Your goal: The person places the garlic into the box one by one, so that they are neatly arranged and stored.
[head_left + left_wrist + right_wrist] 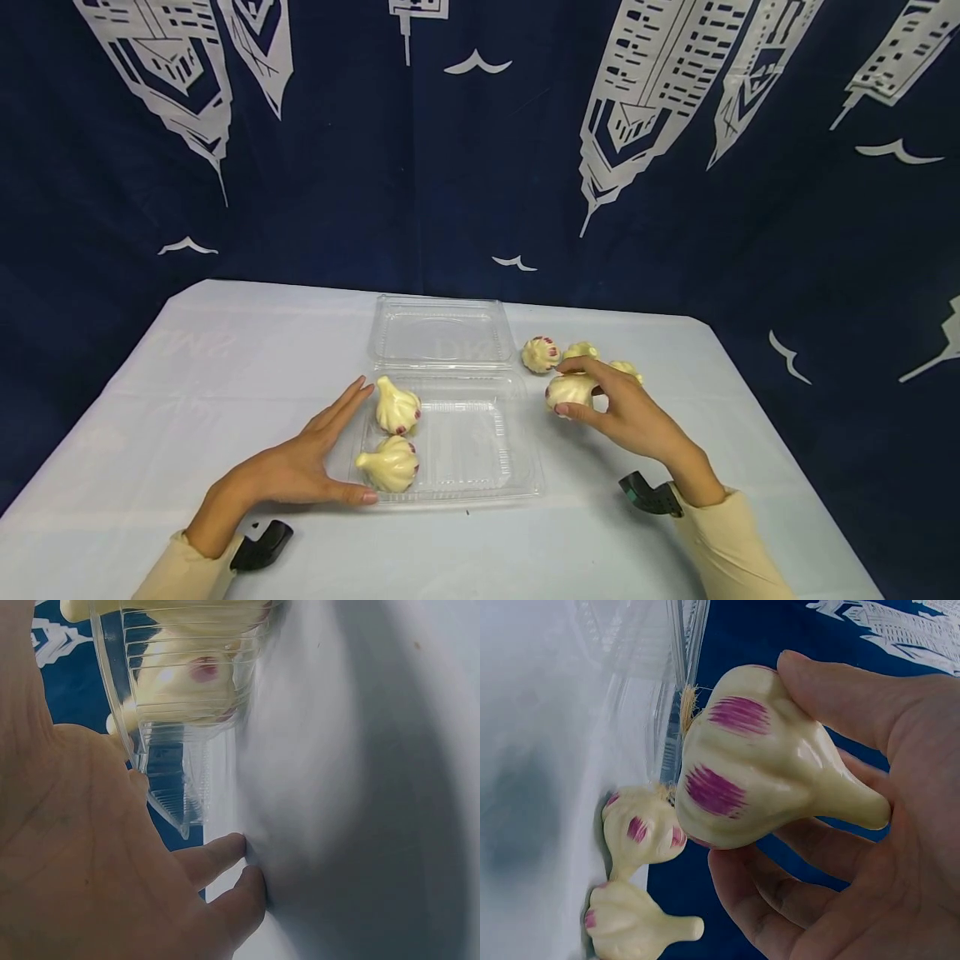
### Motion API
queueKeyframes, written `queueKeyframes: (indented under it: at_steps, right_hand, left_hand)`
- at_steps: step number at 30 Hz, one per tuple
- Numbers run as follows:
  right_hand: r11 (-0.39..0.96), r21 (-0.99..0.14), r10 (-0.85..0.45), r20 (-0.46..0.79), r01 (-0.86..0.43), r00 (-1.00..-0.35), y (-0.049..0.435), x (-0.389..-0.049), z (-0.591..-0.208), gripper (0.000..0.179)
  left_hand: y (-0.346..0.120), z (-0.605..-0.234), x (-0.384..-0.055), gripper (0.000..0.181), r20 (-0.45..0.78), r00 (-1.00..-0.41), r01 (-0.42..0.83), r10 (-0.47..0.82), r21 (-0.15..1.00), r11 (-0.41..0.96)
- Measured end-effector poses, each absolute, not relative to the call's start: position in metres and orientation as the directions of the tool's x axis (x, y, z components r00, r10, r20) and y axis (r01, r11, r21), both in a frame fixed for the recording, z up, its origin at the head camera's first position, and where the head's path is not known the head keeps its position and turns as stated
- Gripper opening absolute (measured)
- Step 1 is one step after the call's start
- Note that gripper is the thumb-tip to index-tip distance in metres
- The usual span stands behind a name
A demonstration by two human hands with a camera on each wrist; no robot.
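Note:
My right hand grips a garlic bulb between thumb and fingers, to the right of a clear plastic container. In the right wrist view this bulb is cream with purple patches, its stem toward the palm. My left hand spreads its fingers along the container's left side, thumb by the front corner. Two garlic bulbs lie inside at the left: a rear garlic bulb and a front garlic bulb. Through the container wall they show again in the left wrist view.
The container's open lid lies flat behind its base. Beyond my right hand sit a garlic bulb with red marks, another garlic bulb, and a partly hidden garlic bulb. A dark blue printed curtain hangs behind the white table.

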State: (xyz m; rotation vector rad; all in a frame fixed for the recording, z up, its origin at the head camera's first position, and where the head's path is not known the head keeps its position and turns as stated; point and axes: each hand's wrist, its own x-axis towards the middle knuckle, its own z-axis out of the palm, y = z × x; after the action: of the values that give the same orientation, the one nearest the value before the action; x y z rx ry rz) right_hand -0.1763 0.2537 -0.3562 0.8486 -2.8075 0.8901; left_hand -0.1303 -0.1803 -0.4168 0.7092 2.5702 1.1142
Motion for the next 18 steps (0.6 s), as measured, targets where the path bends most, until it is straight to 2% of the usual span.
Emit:
queueKeyframes:
  at_steps: [6,18]
  right_hand:
    - [0.685,-0.517,-0.482,0.204,-0.512,-0.852,0.242,-0.179,-0.351,0.060]
    - [0.640,-0.500,-0.534,0.256,-0.583,-0.806,0.219,-0.186,-0.352,0.044]
  left_hand:
    - [-0.180,-0.416,-0.130,0.127,-0.030,-0.851,0.340,0.525,0.730,0.593]
    - [-0.180,-0.416,-0.129,0.126,-0.023,-0.852,0.344,0.524,0.729,0.592]
